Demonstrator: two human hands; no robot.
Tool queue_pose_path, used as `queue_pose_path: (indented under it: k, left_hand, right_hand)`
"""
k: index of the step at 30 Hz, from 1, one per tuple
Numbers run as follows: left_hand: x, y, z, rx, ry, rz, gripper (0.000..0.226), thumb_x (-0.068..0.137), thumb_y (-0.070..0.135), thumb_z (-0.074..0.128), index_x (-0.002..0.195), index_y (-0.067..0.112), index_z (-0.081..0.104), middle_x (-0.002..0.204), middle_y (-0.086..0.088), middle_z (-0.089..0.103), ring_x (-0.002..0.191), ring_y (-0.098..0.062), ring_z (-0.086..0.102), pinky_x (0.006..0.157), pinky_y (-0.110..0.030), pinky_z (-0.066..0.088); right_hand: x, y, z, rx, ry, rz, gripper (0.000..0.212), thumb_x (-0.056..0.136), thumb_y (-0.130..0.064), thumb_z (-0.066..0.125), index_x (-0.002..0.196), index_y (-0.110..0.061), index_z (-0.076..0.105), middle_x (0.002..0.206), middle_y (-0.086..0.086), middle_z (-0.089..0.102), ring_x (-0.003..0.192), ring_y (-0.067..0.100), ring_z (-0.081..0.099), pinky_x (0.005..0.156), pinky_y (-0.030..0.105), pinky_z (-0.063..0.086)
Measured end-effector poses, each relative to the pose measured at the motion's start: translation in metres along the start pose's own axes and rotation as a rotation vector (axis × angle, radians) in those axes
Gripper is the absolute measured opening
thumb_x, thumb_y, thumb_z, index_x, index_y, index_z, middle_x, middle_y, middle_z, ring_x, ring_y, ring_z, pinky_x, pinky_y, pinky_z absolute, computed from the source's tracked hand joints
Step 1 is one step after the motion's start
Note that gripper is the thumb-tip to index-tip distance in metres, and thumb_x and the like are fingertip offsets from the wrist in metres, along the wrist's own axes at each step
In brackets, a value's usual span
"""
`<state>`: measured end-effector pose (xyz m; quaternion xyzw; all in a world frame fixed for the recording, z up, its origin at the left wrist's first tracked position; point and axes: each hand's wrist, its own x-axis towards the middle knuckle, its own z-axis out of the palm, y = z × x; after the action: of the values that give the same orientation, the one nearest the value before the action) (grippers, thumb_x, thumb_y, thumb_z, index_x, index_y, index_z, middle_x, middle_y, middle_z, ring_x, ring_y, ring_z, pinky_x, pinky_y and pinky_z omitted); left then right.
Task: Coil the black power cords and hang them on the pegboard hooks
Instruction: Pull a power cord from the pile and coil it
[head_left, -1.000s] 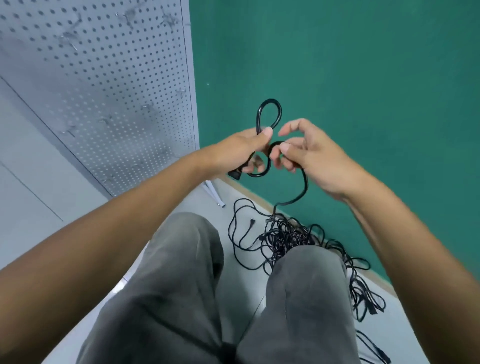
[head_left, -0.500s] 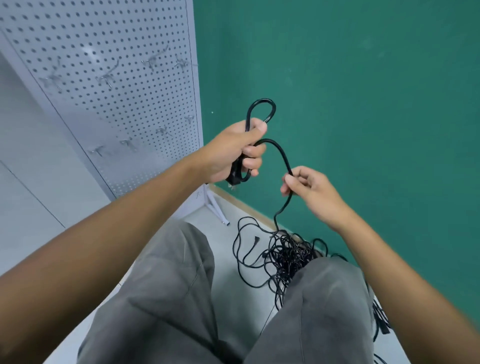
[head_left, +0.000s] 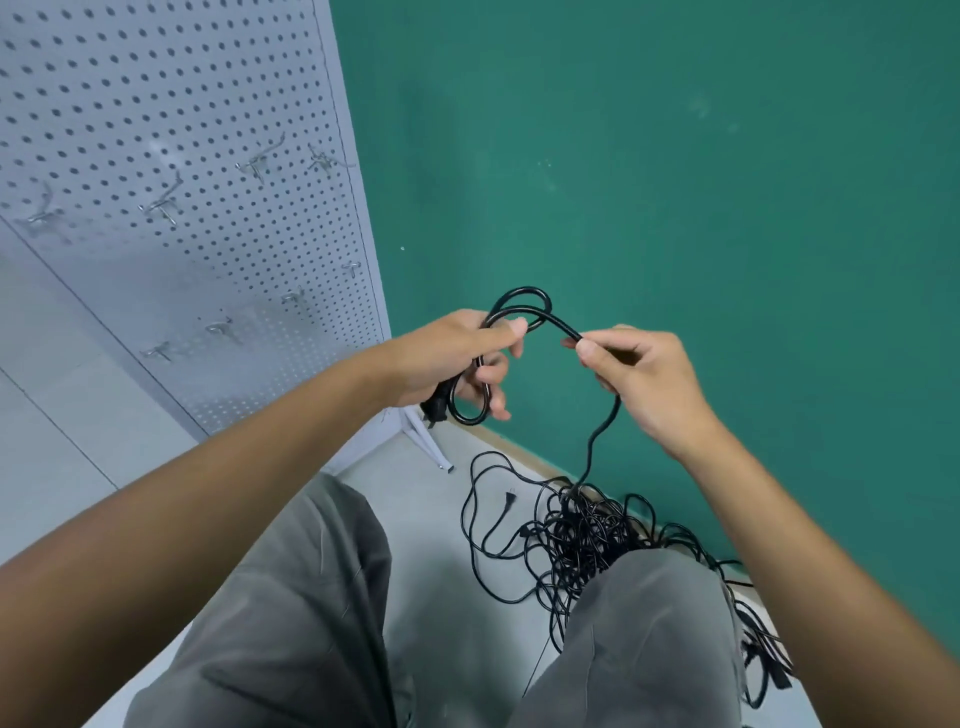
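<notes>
Green wall (head_left: 675, 182) fills the upper right of the frame, and a grey pegboard (head_left: 130, 104) with metal hooks (head_left: 257, 165) takes the upper left, standing on a pale floor (head_left: 431, 519). My left hand (head_left: 452, 358), at the centre, grips a few small loops of a black power cord (head_left: 524, 306): the thumb lies over the top of the loops, the other fingers curl round from behind, and one loop hangs below the hand beside a plug end. My right hand (head_left: 644, 374), just right of centre, pinches the same cord between thumb and forefinger a short way along, the other fingers loosely curled. From that pinch the cord drops in a wavy line to a tangled pile of black cords (head_left: 582, 530) on the floor at the lower right, against the base of the wall. One loose plug (head_left: 510, 500) lies on the floor at the left edge of the pile. My knees in grey trousers (head_left: 291, 623) fill the bottom of the frame, the right knee covering part of the pile.
</notes>
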<state>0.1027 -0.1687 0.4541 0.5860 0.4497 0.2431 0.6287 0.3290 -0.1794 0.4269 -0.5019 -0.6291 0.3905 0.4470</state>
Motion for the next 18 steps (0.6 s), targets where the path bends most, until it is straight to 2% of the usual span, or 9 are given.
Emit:
queue_pose_path:
  k: [3,5,6,8,10,11,13,15,18]
  left_hand:
    - [0.013,-0.008,0.0,-0.064,-0.019,-0.027,0.022,0.111,0.022,0.042,0.096,0.008,0.051,0.063,-0.002,0.052,0.064,-0.026,0.067,0.07,-0.034,0.059]
    - [0.017,-0.008,0.003,-0.091,-0.05,-0.012,0.02,0.111,0.022,0.042,0.099,0.008,0.051,0.064,0.001,0.047,0.055,-0.019,0.056,0.063,-0.032,0.056]
    - [0.018,-0.005,0.006,-0.108,-0.064,0.009,0.023,0.111,0.027,0.042,0.099,0.01,0.05,0.065,0.002,0.042,0.05,-0.016,0.048,0.058,-0.032,0.054]
    - [0.017,0.004,0.014,-0.157,-0.071,0.028,0.041,0.104,0.053,0.037,0.096,0.013,0.046,0.066,0.002,0.033,0.045,-0.012,0.035,0.052,-0.029,0.049]
    - [0.017,0.012,0.021,-0.22,-0.064,0.013,0.063,0.089,0.076,0.021,0.089,0.016,0.042,0.066,0.001,0.028,0.042,-0.012,0.027,0.048,-0.027,0.044]
    - [0.017,0.013,0.024,-0.243,-0.051,0.009,0.068,0.088,0.079,0.013,0.086,0.017,0.04,0.065,0.0,0.027,0.041,-0.012,0.025,0.048,-0.027,0.042]
    - [0.018,0.014,0.028,-0.267,-0.019,0.035,0.067,0.095,0.074,0.005,0.083,0.017,0.039,0.065,-0.001,0.029,0.041,-0.013,0.027,0.049,-0.028,0.044]
    - [0.018,0.013,0.031,-0.3,0.006,0.075,0.058,0.104,0.063,0.011,0.084,0.017,0.039,0.066,0.0,0.033,0.043,-0.014,0.031,0.053,-0.03,0.047]
    - [0.014,0.01,0.031,-0.326,0.039,0.103,0.049,0.111,0.049,0.02,0.083,0.015,0.043,0.067,0.002,0.04,0.049,-0.015,0.039,0.06,-0.032,0.053]
  right_hand:
    - [0.011,-0.012,-0.006,0.054,0.057,0.004,0.014,0.091,-0.008,0.074,0.084,-0.02,0.077,0.071,0.006,0.064,0.052,0.009,0.051,0.056,0.021,0.046]
    - [0.018,-0.017,-0.006,0.134,0.104,0.031,0.011,0.092,-0.006,0.073,0.082,-0.011,0.074,0.068,0.008,0.063,0.051,0.009,0.055,0.054,0.02,0.048]
    - [0.022,-0.019,-0.004,0.186,0.117,0.062,0.011,0.093,-0.006,0.071,0.082,-0.009,0.072,0.069,0.008,0.062,0.052,0.01,0.057,0.055,0.02,0.049]
    - [0.025,-0.02,0.001,0.323,0.127,0.162,0.014,0.097,-0.007,0.066,0.084,-0.006,0.067,0.073,0.008,0.06,0.057,0.012,0.062,0.059,0.023,0.056]
    - [0.027,-0.02,0.009,0.458,0.135,0.236,0.015,0.101,-0.007,0.06,0.086,-0.006,0.063,0.078,0.008,0.058,0.066,0.017,0.065,0.07,0.029,0.062]
    - [0.028,-0.02,0.013,0.513,0.135,0.257,0.016,0.103,-0.008,0.057,0.087,-0.007,0.062,0.08,0.009,0.058,0.072,0.02,0.066,0.077,0.033,0.063]
    - [0.028,-0.023,0.02,0.639,0.126,0.298,0.018,0.106,-0.01,0.051,0.09,-0.007,0.057,0.088,0.011,0.062,0.087,0.028,0.069,0.088,0.039,0.062]
    - [0.026,-0.028,0.024,0.763,0.11,0.34,0.018,0.109,-0.011,0.044,0.094,-0.007,0.052,0.096,0.015,0.07,0.097,0.034,0.07,0.093,0.04,0.059]
    - [0.02,-0.036,0.029,0.894,0.076,0.345,0.016,0.111,-0.013,0.037,0.098,-0.008,0.045,0.098,0.021,0.076,0.096,0.033,0.075,0.088,0.038,0.06]
